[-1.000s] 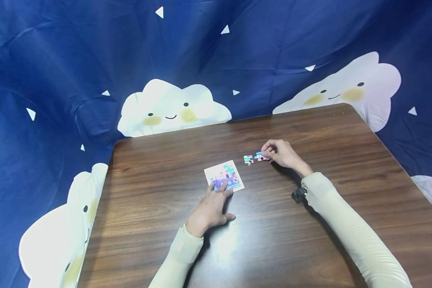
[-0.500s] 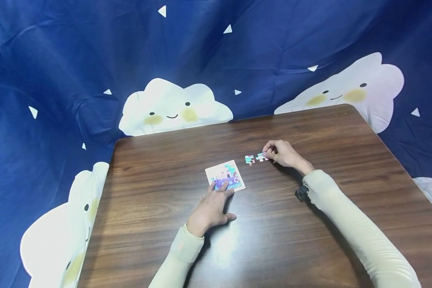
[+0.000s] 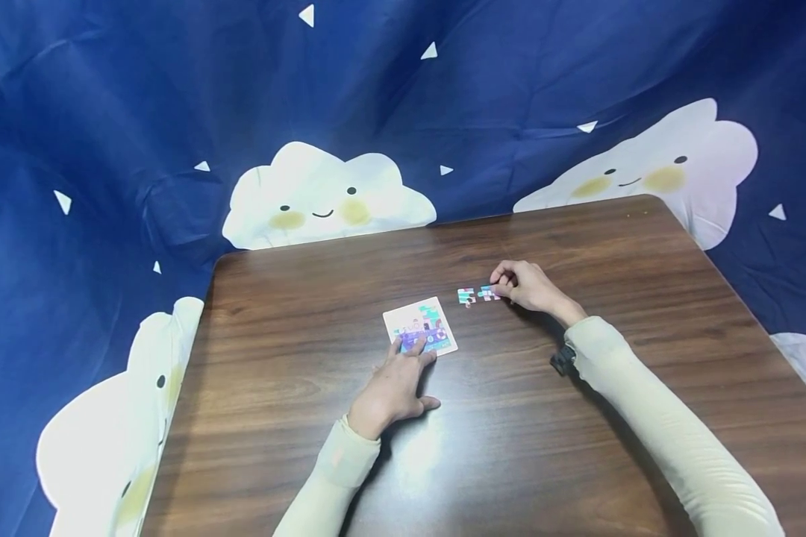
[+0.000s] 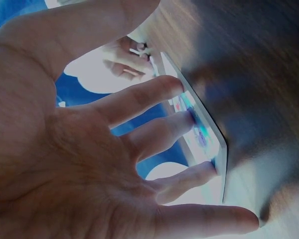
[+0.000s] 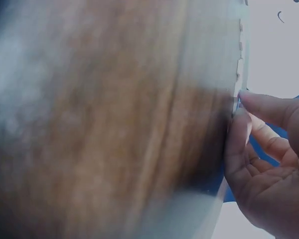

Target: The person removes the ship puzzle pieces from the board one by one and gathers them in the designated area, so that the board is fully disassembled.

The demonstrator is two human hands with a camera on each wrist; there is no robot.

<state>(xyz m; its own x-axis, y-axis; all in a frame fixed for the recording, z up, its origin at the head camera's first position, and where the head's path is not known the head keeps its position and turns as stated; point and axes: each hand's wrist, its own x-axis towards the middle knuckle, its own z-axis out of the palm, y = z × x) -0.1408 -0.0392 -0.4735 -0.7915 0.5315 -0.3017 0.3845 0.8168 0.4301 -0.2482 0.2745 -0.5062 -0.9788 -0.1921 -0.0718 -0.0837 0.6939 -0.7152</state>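
Observation:
My left hand [image 3: 391, 391] has its fingers spread, with fingertips resting on the near edge of a square puzzle board [image 3: 410, 317] that bears a colourful picture. In the left wrist view, straight fingers [image 4: 154, 132] touch the board's surface [image 4: 209, 149], and the little finger or thumb at the bottom reaches the table. To the board's upper right, my right hand [image 3: 529, 287] pinches a small puzzle piece [image 3: 487, 293] between thumb and index finger. Just left of it lies another puzzle piece [image 3: 466, 295], a narrow gap between them. The right wrist view shows the pinch [image 5: 241, 102] edge-on.
Everything lies on a brown wood-grain table [image 3: 295, 358]. Behind its far edge hangs a dark blue curtain [image 3: 483, 89] printed with white clouds. A small black device [image 3: 562, 361] sits under the right wrist.
The puzzle piece in the right hand has shifted very slightly right, away from the loose piece. The left hand stays on the board; the head view has tilted a little.

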